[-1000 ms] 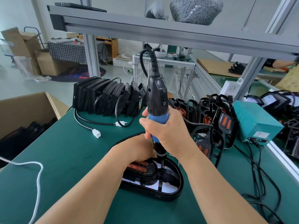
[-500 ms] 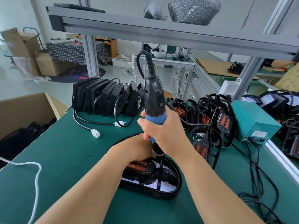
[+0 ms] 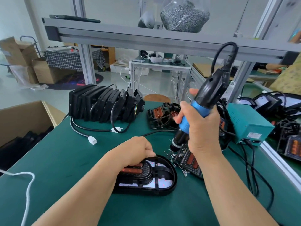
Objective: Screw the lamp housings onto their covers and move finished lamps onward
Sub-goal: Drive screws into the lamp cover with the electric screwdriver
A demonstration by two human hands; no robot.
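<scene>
Left hand [image 3: 138,150], knuckles up, fingers curled down onto the far left rim of the lamp [image 3: 151,176], which I hold flat against the green mat [image 3: 65,160]; the fingertips themselves are hidden under my hand. The lamp lies open side up just in front of me, a black oval shell with orange-brown strips inside its ribbed insert and a white panel showing beneath. Right hand [image 3: 202,128], raised to the right of the lamp and clear of it, fingers and thumb wrapped round the blue grip of the electric screwdriver [image 3: 210,90]. I hold the tool tilted, its black body and cable leaning up and to the right, its nose pointing down and left over a scatter of loose screws [image 3: 179,154] on the mat. The screws lie just beside the lamp's right end and across another lamp part [image 3: 190,162], partly under my right wrist. Farther back: a row of black housings [image 3: 104,103] standing on edge, with leads ending in a white connector [image 3: 92,141]; open housings [image 3: 161,115] behind the screwdriver; a teal power box [image 3: 247,126] at the right edge of the bench. A cardboard box [image 3: 24,118] stands off the left side, and a clear bag of screws [image 3: 184,15] sits on the shelf above.
</scene>
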